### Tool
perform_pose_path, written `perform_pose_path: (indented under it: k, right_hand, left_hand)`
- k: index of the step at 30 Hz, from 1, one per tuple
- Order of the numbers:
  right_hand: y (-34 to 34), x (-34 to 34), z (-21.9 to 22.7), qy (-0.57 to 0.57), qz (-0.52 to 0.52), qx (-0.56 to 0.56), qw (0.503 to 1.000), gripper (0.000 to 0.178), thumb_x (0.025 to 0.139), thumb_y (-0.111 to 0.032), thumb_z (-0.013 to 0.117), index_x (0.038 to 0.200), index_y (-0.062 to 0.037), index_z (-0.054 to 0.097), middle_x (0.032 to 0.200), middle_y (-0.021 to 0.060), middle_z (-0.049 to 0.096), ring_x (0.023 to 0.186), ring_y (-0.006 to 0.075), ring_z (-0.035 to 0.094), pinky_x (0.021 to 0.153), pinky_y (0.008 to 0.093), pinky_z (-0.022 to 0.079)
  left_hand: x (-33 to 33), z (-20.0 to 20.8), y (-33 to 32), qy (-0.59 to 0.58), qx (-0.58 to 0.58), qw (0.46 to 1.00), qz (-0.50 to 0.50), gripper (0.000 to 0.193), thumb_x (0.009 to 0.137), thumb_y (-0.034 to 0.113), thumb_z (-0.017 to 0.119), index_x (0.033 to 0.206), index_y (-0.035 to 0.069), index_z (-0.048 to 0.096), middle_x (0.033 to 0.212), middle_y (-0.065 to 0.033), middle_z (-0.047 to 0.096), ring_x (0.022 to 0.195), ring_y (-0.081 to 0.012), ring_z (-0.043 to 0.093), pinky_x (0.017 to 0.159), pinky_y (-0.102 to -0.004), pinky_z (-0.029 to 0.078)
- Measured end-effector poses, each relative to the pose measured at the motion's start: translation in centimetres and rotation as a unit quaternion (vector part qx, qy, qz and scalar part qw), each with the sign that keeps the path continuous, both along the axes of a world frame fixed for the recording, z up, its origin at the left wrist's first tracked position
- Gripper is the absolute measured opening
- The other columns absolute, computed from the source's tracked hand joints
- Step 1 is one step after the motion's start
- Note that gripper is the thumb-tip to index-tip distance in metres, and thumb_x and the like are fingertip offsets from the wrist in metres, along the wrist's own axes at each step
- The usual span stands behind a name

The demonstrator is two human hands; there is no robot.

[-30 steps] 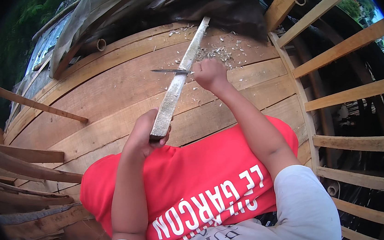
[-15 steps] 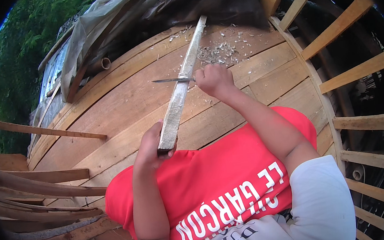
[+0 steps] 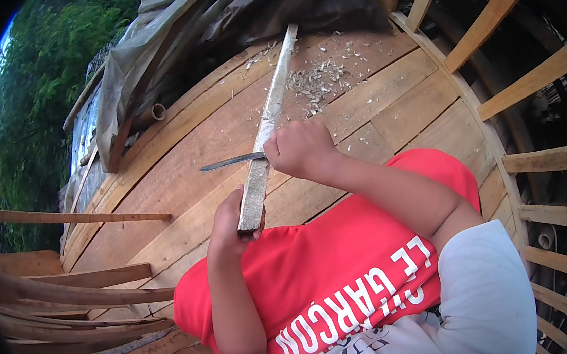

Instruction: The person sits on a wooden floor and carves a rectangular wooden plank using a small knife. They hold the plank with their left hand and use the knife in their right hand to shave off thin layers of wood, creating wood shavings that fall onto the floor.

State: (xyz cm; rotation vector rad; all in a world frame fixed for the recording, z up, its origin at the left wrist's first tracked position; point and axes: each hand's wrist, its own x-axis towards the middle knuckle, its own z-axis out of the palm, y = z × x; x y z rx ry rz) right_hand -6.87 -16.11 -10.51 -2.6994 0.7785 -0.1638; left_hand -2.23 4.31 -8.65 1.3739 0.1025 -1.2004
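A long, pale wooden stick (image 3: 269, 117) with squared sides slants away from me, its far end resting on the plank floor. My left hand (image 3: 228, 222) is wrapped round its near end, just above my lap. In my right hand (image 3: 302, 150) is a knife (image 3: 231, 161), gripped in a fist that hides the handle. The blade lies across the stick and points left, touching or nearly touching its upper face. Wood shavings (image 3: 319, 81) lie scattered on the floor beyond my right hand.
The plank floor (image 3: 181, 180) curves round me. Slatted railing bars (image 3: 530, 81) stand along the right. Several boards and branches (image 3: 96, 290) are stacked at the left. Dark plastic sheeting (image 3: 281, 6) hangs at the far edge, with a bamboo pole (image 3: 154, 113) beside it.
My right hand and the knife have moved nearer along the stick, toward my left hand. The left hand keeps its hold on the near end. The view has shifted slightly.
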Motion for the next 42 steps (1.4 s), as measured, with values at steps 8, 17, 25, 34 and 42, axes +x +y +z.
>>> perform_pose_path:
  k: [8, 17, 25, 34, 42]
  right_hand:
    - [-1.5, 0.6, -0.9, -0.015, -0.006, -0.043, 0.999, 0.044, 0.088, -0.034, 0.044, 0.072, -0.0078, 0.075, 0.07, 0.0155, 0.07, 0.068, 0.0337, 0.07, 0.063, 0.0461, 0.056]
    - [-0.9, 0.0, -0.8, 0.01, -0.013, 0.016, 1.0, 0.051, 0.092, -0.034, 0.038, 0.072, -0.0029, 0.073, 0.074, 0.0217, 0.069, 0.073, 0.0403, 0.069, 0.071, 0.0523, 0.056]
    - [-10.9, -0.1, -1.6, 0.011, -0.183, 0.008, 0.983, 0.052, 0.091, -0.036, 0.036, 0.087, -0.0014, 0.075, 0.086, 0.0223, 0.071, 0.083, 0.039, 0.07, 0.076, 0.0504, 0.055]
    - [-4.7, 0.2, -2.5, -0.045, -0.057, 0.001, 0.997, 0.046, 0.087, -0.033, 0.043, 0.069, -0.0026, 0.072, 0.071, 0.0222, 0.068, 0.071, 0.0412, 0.068, 0.067, 0.0505, 0.055]
    - [-0.4, -0.2, -0.4, -0.085, 0.047, -0.004, 0.995, 0.041, 0.084, -0.031, 0.047, 0.063, -0.0047, 0.07, 0.066, 0.0212, 0.066, 0.062, 0.0393, 0.067, 0.064, 0.0481, 0.056]
  left_hand:
    - [-0.1, -0.1, -0.2, -0.017, 0.029, 0.999, 0.015, 0.03, 0.097, 0.025, 0.041, 0.096, 0.0, 0.056, 0.057, -0.0057, 0.05, 0.037, -0.0128, 0.041, 0.032, -0.0254, 0.033]
    - [0.0, 0.0, 0.2, 0.027, -0.024, 0.999, -0.011, 0.029, 0.097, 0.024, 0.042, 0.097, -0.001, 0.055, 0.059, -0.0058, 0.051, 0.036, -0.0117, 0.041, 0.031, -0.0238, 0.034]
    - [-0.2, 0.0, 0.4, 0.113, -0.099, 0.989, 0.003, 0.031, 0.097, 0.026, 0.042, 0.097, -0.003, 0.051, 0.057, -0.0042, 0.046, 0.034, -0.0097, 0.04, 0.027, -0.0205, 0.028]
    - [-0.2, -0.4, 0.0, 0.075, -0.111, 0.991, -0.02, 0.032, 0.098, 0.027, 0.04, 0.099, -0.003, 0.051, 0.059, -0.004, 0.046, 0.034, -0.0093, 0.039, 0.025, -0.0206, 0.026]
    - [0.7, -1.2, 0.6, 0.186, -0.167, 0.968, -0.016, 0.029, 0.095, 0.025, 0.041, 0.098, -0.002, 0.052, 0.061, -0.0044, 0.049, 0.037, -0.01, 0.042, 0.027, -0.021, 0.024]
